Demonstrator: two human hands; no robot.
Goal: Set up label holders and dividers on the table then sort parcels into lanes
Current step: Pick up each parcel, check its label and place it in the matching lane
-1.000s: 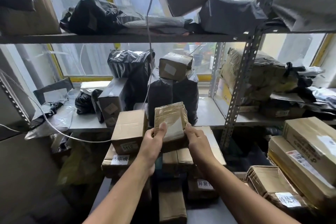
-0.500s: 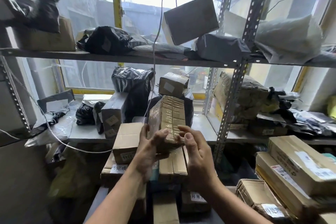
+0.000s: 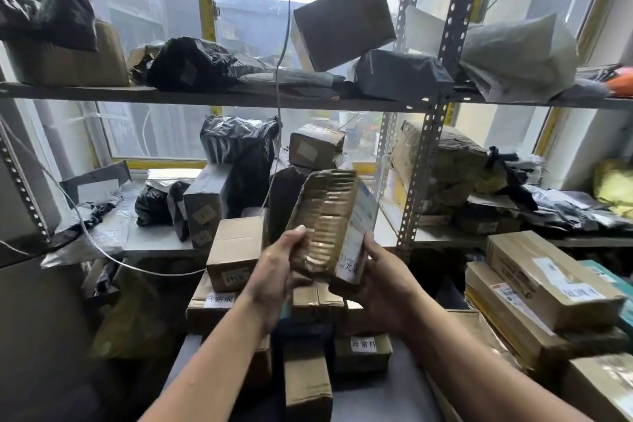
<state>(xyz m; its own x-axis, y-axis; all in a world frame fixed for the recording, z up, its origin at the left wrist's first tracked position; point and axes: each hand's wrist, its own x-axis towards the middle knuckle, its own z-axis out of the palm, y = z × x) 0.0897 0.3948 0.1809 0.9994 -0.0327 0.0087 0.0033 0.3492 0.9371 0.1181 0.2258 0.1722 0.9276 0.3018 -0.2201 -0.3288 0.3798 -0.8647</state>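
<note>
Tape-wrapped brown cardboard parcel (image 3: 325, 223) | held tilted above stacked boxes; its white label (image 3: 356, 243) reads "完成" | left hand (image 3: 274, 274) grips left edge, thumb on front | right hand (image 3: 380, 284) curls under lower right corner, thumb beside label | cardboard boxes below marked "已完成" (image 3: 221, 298), "异常件" (image 3: 363, 343)

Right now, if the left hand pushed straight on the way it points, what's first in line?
The taped cardboard parcel that the left hand grips; beyond it, probably the black-wrapped parcel behind, though depth is unclear.
</note>
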